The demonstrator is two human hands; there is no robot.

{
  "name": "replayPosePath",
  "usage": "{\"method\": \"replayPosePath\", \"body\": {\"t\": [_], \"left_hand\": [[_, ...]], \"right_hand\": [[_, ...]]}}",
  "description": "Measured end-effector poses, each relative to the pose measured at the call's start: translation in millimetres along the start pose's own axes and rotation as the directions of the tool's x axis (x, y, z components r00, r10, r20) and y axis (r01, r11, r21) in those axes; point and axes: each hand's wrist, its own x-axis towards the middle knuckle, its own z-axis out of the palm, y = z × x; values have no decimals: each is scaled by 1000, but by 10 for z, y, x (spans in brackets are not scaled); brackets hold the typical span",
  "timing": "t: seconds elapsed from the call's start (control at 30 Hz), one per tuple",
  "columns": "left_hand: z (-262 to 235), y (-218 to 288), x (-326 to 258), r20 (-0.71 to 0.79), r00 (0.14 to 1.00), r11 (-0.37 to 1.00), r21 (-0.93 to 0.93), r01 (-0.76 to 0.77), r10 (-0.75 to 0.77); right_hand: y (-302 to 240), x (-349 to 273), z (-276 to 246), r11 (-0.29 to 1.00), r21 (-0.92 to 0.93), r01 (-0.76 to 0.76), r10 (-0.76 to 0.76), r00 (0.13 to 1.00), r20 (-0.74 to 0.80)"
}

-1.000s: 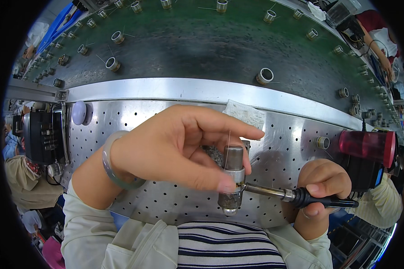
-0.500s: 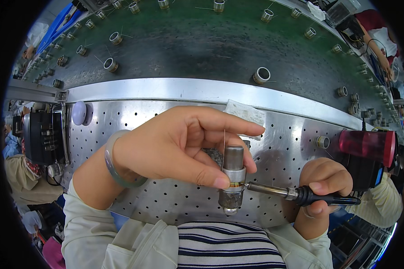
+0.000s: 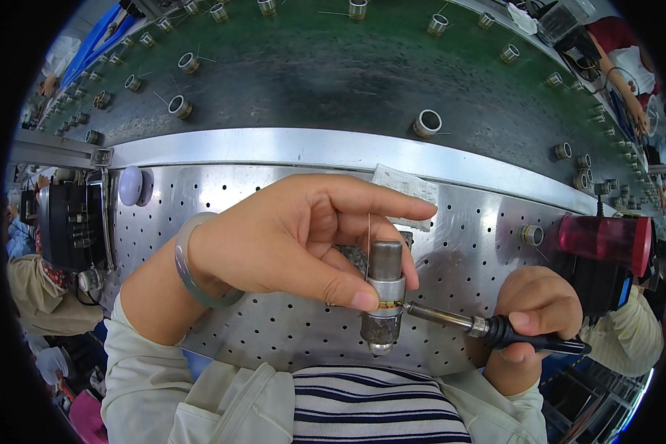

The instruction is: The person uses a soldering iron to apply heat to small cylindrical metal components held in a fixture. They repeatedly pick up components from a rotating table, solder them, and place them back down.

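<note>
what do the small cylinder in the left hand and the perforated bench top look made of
The small grey cylindrical part looks like metal: dull satin upper body, rough dark lower section, shiny rounded tip. The perforated silver bench top looks like brushed sheet steel or aluminium, with even punched holes and soft reflections.

Soldering iron seemingly at metal cylinder

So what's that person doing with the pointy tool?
A person's left hand pinches a small grey metal cylinder upright over a perforated steel worktable, a thin wire rising beside it. The right hand holds a black-handled soldering iron, its metal tip touching the cylinder's side at a coloured band. A red translucent container sits to the right.
</note>
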Motion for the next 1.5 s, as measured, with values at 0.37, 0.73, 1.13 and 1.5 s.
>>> {"method": "replayPosePath", "body": {"t": [0.37, 0.73, 1.13, 1.5], "left_hand": [[-21, -4, 6, 12, 1000, 1000, -13, 6, -6], [-24, -17, 31, -17, 1000, 1000, 4, 19, -19], [-8, 8, 35, -34, 998, 999, -7, 51, -52], [-13, 10, 8, -30, 997, 997, 3, 73, -72]], "right_hand": [[0, -35, 19, 1000, 7, 0, 1, 998, -58], [47, -45, 12, 993, 110, -53, 59, 997, -43], [81, -28, -11, 981, 184, -66, 73, 997, -30], [96, -15, -27, 992, 127, -12, 14, 1000, -14]]}}
